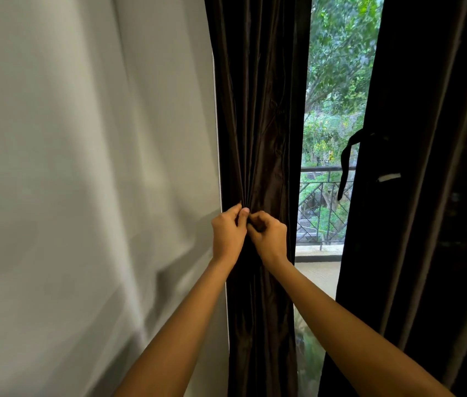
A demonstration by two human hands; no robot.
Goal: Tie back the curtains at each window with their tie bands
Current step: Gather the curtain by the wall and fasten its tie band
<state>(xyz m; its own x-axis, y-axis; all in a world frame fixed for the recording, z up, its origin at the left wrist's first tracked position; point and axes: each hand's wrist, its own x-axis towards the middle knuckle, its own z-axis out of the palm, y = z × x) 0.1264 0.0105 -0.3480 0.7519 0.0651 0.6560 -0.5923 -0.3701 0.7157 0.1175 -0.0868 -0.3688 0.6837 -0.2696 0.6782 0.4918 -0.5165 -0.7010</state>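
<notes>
A dark brown left curtain [258,110] hangs gathered in folds beside the wall. My left hand [228,233] pinches its folds at the left edge, thumb up. Touching it from the right, my right hand [269,236] has its fingers curled into the same bunched fabric. No band shows between my hands. The right curtain [427,196] is drawn aside, with a dark tie band [346,164] looped round it and one end dangling in front of the window.
A plain grey wall [83,167] fills the left half. Between the curtains, the window gap [332,110] shows a balcony railing [321,207] and green trees outside.
</notes>
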